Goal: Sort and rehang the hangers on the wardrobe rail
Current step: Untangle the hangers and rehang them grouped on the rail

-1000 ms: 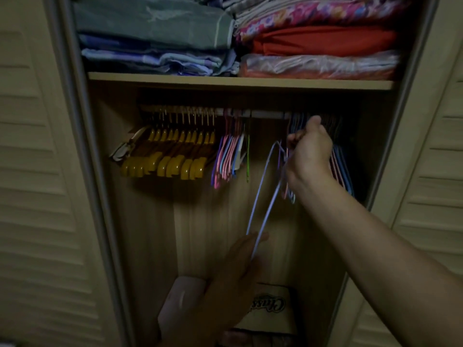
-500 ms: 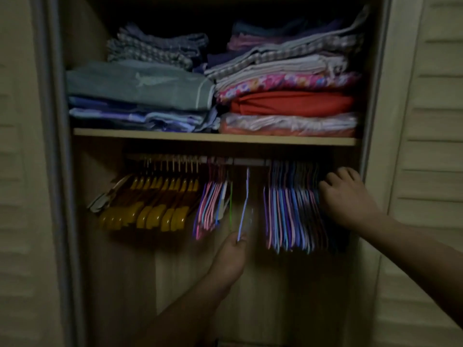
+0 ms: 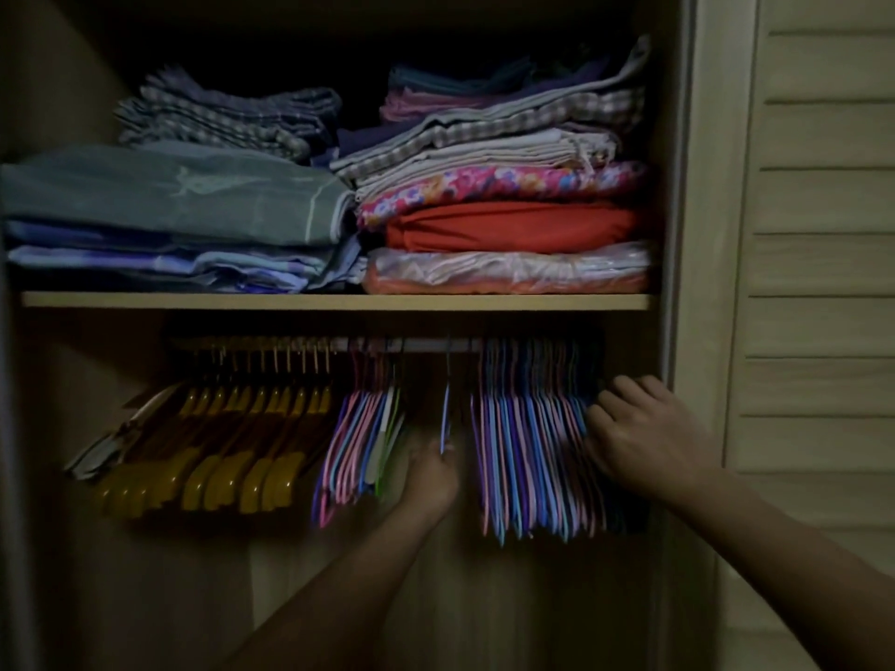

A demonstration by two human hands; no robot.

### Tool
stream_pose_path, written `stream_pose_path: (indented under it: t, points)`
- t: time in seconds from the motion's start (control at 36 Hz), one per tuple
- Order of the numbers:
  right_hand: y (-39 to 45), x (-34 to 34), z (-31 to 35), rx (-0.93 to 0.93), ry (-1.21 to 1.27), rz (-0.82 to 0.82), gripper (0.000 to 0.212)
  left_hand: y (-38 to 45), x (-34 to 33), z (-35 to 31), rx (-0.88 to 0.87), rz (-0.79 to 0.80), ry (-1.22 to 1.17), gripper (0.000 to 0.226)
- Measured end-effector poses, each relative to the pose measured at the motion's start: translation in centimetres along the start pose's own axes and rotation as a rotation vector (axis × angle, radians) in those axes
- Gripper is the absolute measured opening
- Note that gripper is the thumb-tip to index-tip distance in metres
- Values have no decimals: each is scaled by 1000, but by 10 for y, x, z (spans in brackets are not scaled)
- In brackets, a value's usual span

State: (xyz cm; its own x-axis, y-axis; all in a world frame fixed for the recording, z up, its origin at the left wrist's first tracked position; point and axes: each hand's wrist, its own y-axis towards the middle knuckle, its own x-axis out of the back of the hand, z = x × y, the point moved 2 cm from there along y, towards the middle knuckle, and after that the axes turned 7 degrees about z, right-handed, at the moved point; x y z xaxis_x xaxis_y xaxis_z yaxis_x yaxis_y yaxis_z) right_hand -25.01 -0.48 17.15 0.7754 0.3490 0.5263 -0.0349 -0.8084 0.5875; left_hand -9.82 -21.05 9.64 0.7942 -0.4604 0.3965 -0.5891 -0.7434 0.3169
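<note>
A metal rail runs under the shelf. Several yellow hangers hang at its left, a small bunch of pink and blue wire hangers in the middle, and a big bunch of pink, blue and purple wire hangers at the right. A single blue wire hanger hangs alone between the two bunches. My left hand pinches its lower end. My right hand has its fingers curled into the right side of the big bunch.
A wooden shelf above the rail carries stacks of folded fabric. A louvred door stands at the right. The wardrobe's side wall is close to my right hand.
The single blue hanger now hangs upright on the rail with my left hand raised to it. My right hand moved from the rail to the right side of the big bunch. The view tilted upward.
</note>
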Motion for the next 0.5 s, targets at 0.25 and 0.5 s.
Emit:
stream_pose_path:
  t: [0.25,0.5]
  points:
    - [1,-5,0,-29,14,-63,33,10,-32,-2,-6,144,14,34]
    - [4,-1,2,-91,15,7,31,7,-41,-4,-49,254,104,45]
